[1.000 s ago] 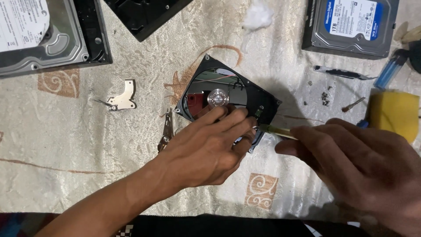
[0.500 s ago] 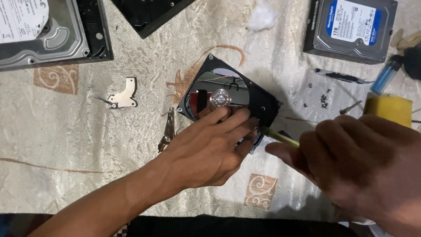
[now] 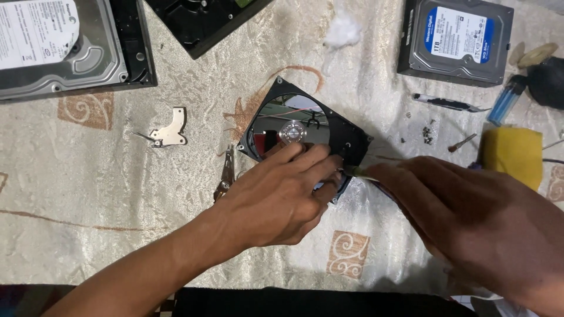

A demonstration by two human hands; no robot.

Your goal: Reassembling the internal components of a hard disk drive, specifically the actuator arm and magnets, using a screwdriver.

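The left hand point(image 3: 276, 196) rests on the opened hard drive point(image 3: 305, 132), fingers spread, pinning it down. The right hand point(image 3: 470, 217) has its fingers clamped on a thin tool point(image 3: 359, 171), tip just beside the left fingertips.

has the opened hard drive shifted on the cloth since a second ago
No. The opened hard drive keeps its spot beside the cloth's orange swirl; only the camera view shifted.

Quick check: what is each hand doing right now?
Left hand: open, fingers resting on the opened hard drive.
Right hand: closed on a thin yellow-green tool at the drive's corner.
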